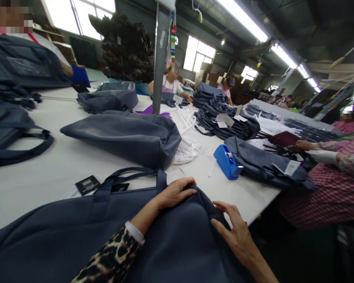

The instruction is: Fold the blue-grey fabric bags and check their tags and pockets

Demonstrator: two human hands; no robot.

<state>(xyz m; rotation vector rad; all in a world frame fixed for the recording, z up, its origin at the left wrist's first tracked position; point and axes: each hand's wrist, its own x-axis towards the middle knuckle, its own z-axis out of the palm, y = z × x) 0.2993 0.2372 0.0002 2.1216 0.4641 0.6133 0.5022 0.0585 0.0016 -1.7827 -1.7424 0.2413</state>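
A large dark navy bag (177, 236) fills the near side of the table, its carry handle (126, 173) standing up at the top edge. My left hand (178, 192) rests over the bag's upper right corner, fingers and thumb closed about the edge. At the bag's right side is my right hand (236, 230), thumb and fingers apart, their tips at the side edge. A black tag (87, 185) lies behind the handle.
Beyond sits another navy bag (126, 135). A blue tape dispenser (227, 162) stands to the right beside a tagged bag (265, 163). A metal post (158, 59) rises from the table. Co-workers are at the far side and right, where a gloved hand (323, 156) shows.
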